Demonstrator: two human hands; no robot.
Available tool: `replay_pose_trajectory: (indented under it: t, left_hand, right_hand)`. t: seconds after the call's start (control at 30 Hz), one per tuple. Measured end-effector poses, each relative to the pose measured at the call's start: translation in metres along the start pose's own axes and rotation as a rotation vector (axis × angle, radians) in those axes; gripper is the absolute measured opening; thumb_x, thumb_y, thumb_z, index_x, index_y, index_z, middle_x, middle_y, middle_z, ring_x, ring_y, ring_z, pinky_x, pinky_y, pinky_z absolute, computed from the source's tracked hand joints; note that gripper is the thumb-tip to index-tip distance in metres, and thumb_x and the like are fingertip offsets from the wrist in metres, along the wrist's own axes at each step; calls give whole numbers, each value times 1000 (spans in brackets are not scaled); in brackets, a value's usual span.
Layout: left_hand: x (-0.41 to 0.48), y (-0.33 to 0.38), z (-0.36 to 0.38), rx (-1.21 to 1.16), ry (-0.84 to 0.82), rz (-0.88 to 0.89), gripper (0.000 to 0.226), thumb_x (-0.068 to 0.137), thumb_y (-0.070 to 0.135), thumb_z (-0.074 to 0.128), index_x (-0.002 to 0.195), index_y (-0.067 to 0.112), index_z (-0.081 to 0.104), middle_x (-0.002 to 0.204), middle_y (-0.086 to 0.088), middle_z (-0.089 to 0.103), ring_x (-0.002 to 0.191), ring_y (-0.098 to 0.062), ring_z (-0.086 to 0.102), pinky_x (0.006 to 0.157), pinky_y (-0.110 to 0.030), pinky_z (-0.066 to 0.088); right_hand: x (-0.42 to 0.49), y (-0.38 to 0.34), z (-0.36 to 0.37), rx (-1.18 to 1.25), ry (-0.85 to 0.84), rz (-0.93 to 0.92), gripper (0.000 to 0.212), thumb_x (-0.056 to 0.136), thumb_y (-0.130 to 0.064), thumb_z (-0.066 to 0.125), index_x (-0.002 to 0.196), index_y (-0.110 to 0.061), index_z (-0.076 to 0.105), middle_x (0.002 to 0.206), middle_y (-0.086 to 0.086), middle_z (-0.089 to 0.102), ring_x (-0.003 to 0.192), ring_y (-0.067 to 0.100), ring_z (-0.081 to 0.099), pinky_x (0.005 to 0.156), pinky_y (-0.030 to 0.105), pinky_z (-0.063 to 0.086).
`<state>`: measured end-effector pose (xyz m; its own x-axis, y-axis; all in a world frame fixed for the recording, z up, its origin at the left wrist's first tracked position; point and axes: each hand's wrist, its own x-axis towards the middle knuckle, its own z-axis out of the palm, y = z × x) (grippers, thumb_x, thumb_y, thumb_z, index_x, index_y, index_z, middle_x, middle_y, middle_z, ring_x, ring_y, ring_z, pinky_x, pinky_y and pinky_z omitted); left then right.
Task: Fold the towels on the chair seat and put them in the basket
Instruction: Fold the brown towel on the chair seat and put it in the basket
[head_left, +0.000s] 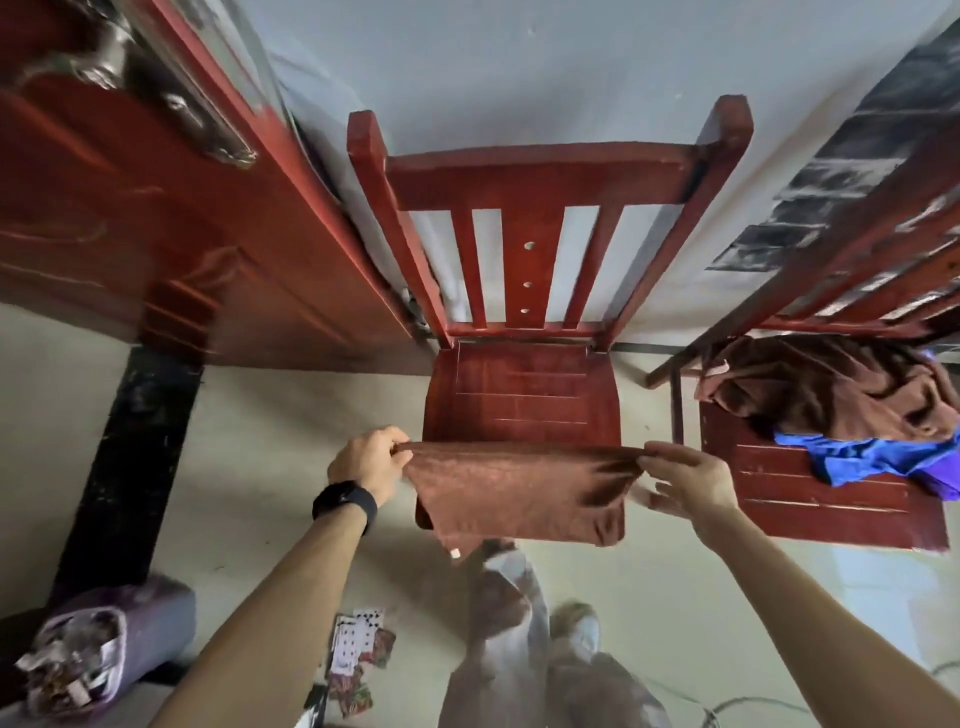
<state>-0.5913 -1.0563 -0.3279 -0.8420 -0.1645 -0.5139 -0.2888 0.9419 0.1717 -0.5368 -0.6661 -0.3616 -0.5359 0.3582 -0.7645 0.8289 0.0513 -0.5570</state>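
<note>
A brown towel hangs doubled over in the air just in front of the red wooden chair, whose seat is bare. My left hand pinches the towel's upper left corner. My right hand pinches its upper right corner, with the lower fingers spread. A second red chair on the right carries a heap of brown towels and a blue towel. No basket is in view.
A red wooden door stands at the left against a pale wall. On the floor lie a purple bag at lower left, scattered playing cards, and my feet below the towel.
</note>
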Motion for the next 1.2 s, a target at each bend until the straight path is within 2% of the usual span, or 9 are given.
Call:
replay_pose_trajectory:
  t: [0.1,0.23,0.37,0.57,0.7,0.83,0.9,0.97,1.2]
  left_hand:
    - [63,2,18,-47,8,-13,17,90,38,64,105,34,70,106,3,73,96,-28,66,73,-30,53]
    - [138,14,36,-53,41,35,17,92,37,62,106,32,70,108,1,72,96,-31,65,71,-29,49]
    - [195,27,55,3,37,50,21,94,35,58,112,33,69,112,-5,71,99,-35,64,70,-31,45]
    - [235,30,89,-235,92,18,22,91,25,60,110,31,66,111,1,70,103,-29,64,81,-35,52]
    - [209,14,115,-405,95,-100,30,91,22,61,120,17,60,117,-7,66,108,-29,60,89,-35,47]
    - [133,-24,167,-338,-130,-274,31,85,38,64,104,14,59,104,-7,69,95,-28,67,77,-33,53]
    - [97,-40,193,-310,-242,-334,40,81,50,63,94,12,55,93,-5,69,75,-22,68,63,-30,55]
    - [72,-51,214,-284,-297,-354,39,84,50,60,93,12,56,91,-5,70,79,-25,68,66,-30,54]
    - [53,-64,235,-288,-140,-312,16,93,36,57,99,23,65,98,-4,73,95,-30,67,71,-28,48]
  right_hand:
    - [55,-2,24,-55,103,3,18,73,-29,81,85,-42,78,84,-9,75,82,20,69,75,48,62]
    - [104,-23,51,-149,192,-111,13,86,-30,69,94,-39,75,91,-18,72,93,10,66,84,45,60]
    - [150,-41,72,-296,265,-238,22,94,-22,57,108,-25,75,95,-9,68,96,17,65,96,34,51]
    - [194,-40,92,-152,303,-126,34,91,-31,59,124,-30,64,109,-6,71,93,15,66,89,32,54]
    - [166,-4,94,-70,200,88,44,82,-42,66,122,-27,59,106,-7,68,90,20,69,85,42,59]
    - [114,80,103,-356,173,199,31,85,-45,67,106,-24,59,103,3,70,90,29,67,84,39,55]
    - [93,118,108,-449,140,257,35,86,-43,65,110,-18,58,107,9,69,97,33,65,85,39,52]
    - [82,146,111,-521,125,275,39,88,-37,63,118,-13,57,110,15,66,105,37,61,84,37,46]
    - [93,170,110,-539,189,181,27,91,-30,62,109,-11,57,109,18,65,106,37,58,83,38,43]
